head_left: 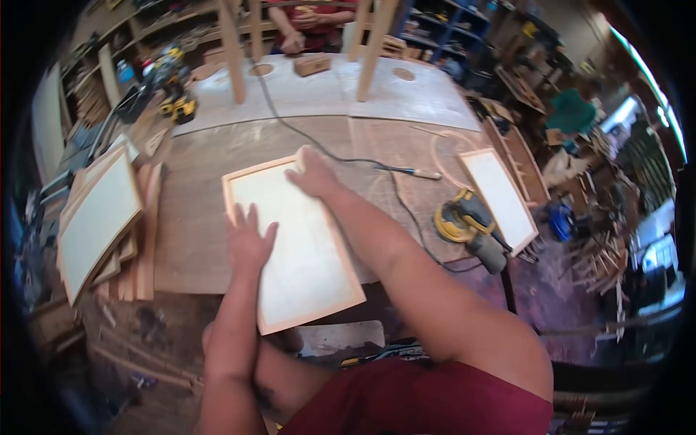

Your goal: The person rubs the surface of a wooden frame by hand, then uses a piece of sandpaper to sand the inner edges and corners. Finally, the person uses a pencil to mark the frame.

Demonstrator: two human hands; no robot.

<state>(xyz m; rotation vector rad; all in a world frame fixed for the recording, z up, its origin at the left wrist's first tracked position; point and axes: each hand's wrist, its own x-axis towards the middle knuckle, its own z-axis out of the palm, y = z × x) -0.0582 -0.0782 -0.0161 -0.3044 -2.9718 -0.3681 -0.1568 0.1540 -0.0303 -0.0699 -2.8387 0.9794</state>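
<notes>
A shallow wooden frame with a white panel (304, 254) lies tilted on the brown workbench (196, 217), its lower end reaching past the near edge. On its left rim rests my left hand (250, 239), fingers spread. My right hand (315, 172) lies over the top right corner, thumb apart on the panel and the other fingers over the rim. Right of the frame is a yellow and black sander (465, 220). A tool with a pale handle (426, 174) lies beyond my right forearm, beside a dark cable (297, 133).
Similar framed panels (105, 217) are stacked at left, and another (499, 197) lies at right. Yellow drills (177, 109) sit back left. Upright wooden legs (373, 54) and a small wooden block (312, 65) stand on the white board, with another person (308, 25) behind.
</notes>
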